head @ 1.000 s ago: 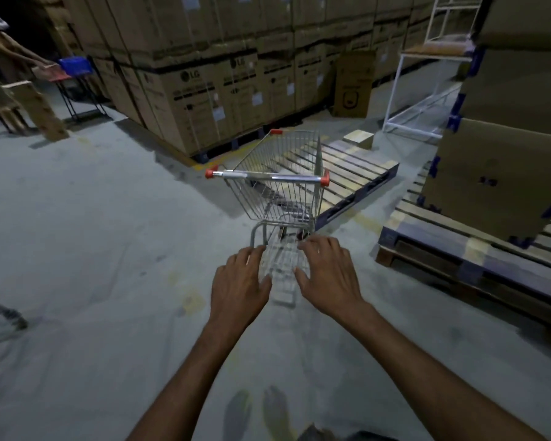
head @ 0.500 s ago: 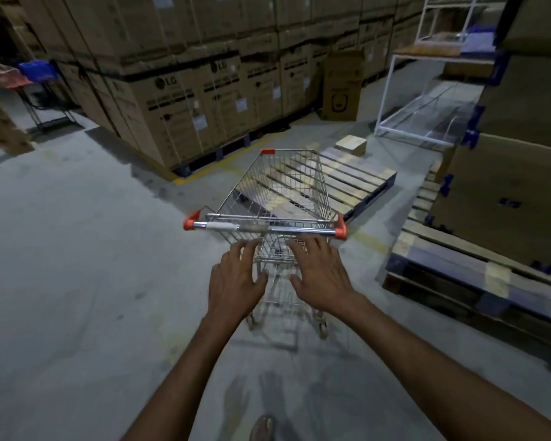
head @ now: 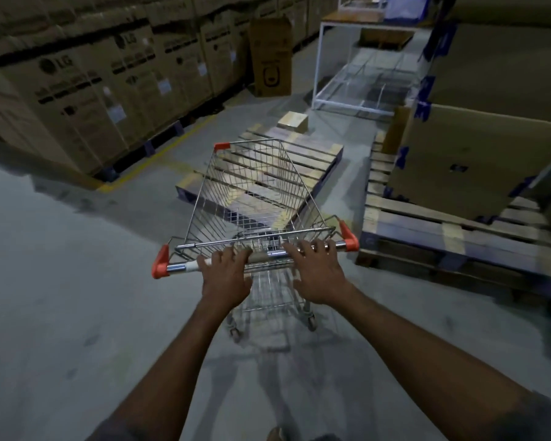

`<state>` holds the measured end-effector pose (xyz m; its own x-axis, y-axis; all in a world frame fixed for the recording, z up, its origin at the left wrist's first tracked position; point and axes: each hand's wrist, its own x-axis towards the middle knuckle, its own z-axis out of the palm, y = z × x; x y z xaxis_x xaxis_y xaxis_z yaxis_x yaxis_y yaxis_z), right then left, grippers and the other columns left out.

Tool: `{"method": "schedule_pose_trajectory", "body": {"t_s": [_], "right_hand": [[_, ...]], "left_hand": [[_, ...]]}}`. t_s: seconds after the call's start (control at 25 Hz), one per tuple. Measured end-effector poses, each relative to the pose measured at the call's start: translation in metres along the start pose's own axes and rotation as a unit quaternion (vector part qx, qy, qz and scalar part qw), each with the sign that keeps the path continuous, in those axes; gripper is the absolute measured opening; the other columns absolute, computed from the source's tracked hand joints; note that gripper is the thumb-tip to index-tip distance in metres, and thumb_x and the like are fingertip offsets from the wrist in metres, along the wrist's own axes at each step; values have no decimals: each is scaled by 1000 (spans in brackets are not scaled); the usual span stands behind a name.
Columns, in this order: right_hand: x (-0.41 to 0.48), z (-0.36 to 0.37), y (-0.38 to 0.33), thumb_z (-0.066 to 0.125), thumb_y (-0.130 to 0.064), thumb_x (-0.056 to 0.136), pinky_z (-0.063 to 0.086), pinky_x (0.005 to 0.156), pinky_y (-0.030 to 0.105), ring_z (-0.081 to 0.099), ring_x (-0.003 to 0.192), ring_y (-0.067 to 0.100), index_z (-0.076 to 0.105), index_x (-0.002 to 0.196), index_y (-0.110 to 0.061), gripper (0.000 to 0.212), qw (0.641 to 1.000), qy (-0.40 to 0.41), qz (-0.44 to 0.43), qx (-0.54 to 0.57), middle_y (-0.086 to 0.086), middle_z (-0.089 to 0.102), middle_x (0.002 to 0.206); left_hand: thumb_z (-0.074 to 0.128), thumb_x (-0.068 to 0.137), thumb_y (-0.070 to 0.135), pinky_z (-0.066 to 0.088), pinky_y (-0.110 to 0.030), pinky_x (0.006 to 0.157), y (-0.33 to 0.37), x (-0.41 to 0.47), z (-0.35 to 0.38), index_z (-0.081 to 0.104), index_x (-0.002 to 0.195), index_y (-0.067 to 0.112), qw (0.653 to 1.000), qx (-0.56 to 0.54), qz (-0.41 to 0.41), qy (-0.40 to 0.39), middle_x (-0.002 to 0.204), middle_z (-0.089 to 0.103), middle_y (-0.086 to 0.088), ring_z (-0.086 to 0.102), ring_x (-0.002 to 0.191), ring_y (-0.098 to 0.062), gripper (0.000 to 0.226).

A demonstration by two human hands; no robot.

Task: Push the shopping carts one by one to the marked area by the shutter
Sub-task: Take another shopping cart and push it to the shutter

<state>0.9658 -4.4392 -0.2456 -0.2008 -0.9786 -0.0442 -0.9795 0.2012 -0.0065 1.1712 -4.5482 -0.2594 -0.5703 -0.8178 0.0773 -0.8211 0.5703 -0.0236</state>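
resting fingers [head: 303, 248] over cart handle [head: 268, 255] (left hand [head: 226, 276], right hand [head: 319, 275])

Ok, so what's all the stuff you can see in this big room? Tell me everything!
silver wire shopping cart with orange corner caps: one, middle, on the floor
flat wooden pallet: one, brown, beyond the cart
small brown cardboard box: one, at that pallet's far end
loaded wooden pallet: one, right of the cart
large brown cartons with blue tape: stacked on it
brown LG-printed cartons: many, stacked along the left
tall brown cardboard box: one, upright, at the back
white metal frame rack: one, back right
yellow floor line: one, beside the LG cartons
left hand: fingers on the cart's handle bar
right hand: same bar, further right
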Motion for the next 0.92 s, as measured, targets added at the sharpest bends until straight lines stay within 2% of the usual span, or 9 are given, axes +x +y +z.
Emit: {"method": "schedule_pose_trajectory", "body": {"t_s": [0.16, 0.28, 0.44, 0.56, 0.64, 0.72, 0.8, 0.88, 0.92], "right_hand": [[14, 2, -11, 66, -56, 83, 12, 115, 66, 31, 139, 37, 20, 152, -38, 85, 999, -9, 41, 3, 11, 34, 153], [18, 4, -13, 64, -59, 86, 14, 114, 64, 36, 134, 36, 29, 148, -35, 75, 998, -2, 59, 14, 10, 41, 145], [18, -3, -13, 59, -60, 90, 17, 113, 64, 35, 135, 36, 35, 143, -33, 64, 996, -21, 77, 35, 12, 45, 143], [6, -5, -12, 54, -62, 94, 17, 114, 64, 38, 136, 35, 42, 140, -30, 57, 993, -42, 93, 51, 12, 51, 140], [-9, -6, -10, 52, -65, 93, 21, 114, 61, 44, 132, 35, 50, 134, -29, 55, 992, -48, 102, 53, 11, 58, 133], [-26, -11, -5, 57, -64, 91, 29, 111, 56, 54, 122, 32, 60, 123, -27, 49, 991, -53, 113, 38, 7, 66, 120], [-48, -17, 1, 63, -57, 90, 36, 107, 51, 62, 110, 29, 66, 114, -25, 40, 992, -65, 112, 6, 3, 69, 110], [-71, -19, 4, 65, -47, 90, 41, 104, 50, 62, 110, 29, 66, 116, -22, 36, 990, -85, 112, -12, 6, 64, 119], [-82, -18, 5, 67, -42, 88, 39, 105, 55, 58, 118, 32, 65, 119, -22, 37, 989, -97, 113, -9, 9, 55, 131]], "left_hand": [[76, 70, 51, 25, -68, 103, 4, 7, 11, 55, 126, 32, 999, 1, -5, 51, 113, 59, -8, 54, 105, -36, 63], [78, 68, 43, 29, -66, 100, 3, 6, 12, 57, 124, 30, 999, 1, -2, 54, 109, 59, -9, 54, 103, -36, 62], [76, 73, 41, 38, -59, 95, 4, 5, 6, 58, 125, 30, 999, 11, 12, 35, 105, 62, -8, 57, 99, -35, 56], [66, 83, 45, 42, -50, 91, 10, -4, 0, 56, 126, 29, 1000, 5, 27, -3, 107, 67, -5, 61, 99, -33, 47], [61, 86, 47, 45, -44, 84, 19, -15, -8, 57, 123, 30, 999, -8, 38, -14, 101, 69, -2, 65, 92, -30, 41], [56, 89, 46, 50, -37, 75, 26, -27, -14, 57, 119, 31, 996, -35, 78, -28, 92, 70, 1, 68, 83, -26, 33], [55, 90, 41, 51, -33, 68, 28, -42, -17, 57, 112, 30, 985, -63, 152, -55, 89, 71, 2, 68, 80, -26, 25], [59, 89, 39, 46, -31, 65, 31, -58, -23, 57, 107, 30, 969, -98, 211, -86, 89, 71, 2, 68, 81, -25, 20], [61, 88, 39, 46, -32, 67, 34, -66, -25, 57, 105, 31, 962, -116, 227, -101, 92, 71, 3, 68, 84, -25, 20]]}}
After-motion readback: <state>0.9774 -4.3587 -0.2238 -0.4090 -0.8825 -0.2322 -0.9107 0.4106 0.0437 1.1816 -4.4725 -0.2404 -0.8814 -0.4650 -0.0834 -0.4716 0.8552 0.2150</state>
